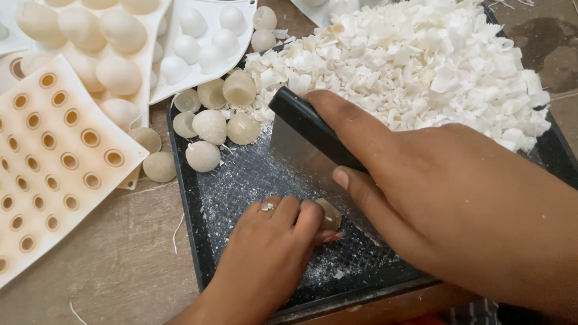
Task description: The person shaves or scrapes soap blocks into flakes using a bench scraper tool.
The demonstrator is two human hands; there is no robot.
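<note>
Wax piece [330, 213] (left hand [271, 253] pinching), scraper [301, 141] above.

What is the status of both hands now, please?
Left hand pins small wax piece on black tray. Right hand grips scraper. White shavings pile behind.

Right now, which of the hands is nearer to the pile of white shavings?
Right. The right hand, gripping the scraper, lies against the pile of white shavings. The left hand is lower on the tray.
</note>
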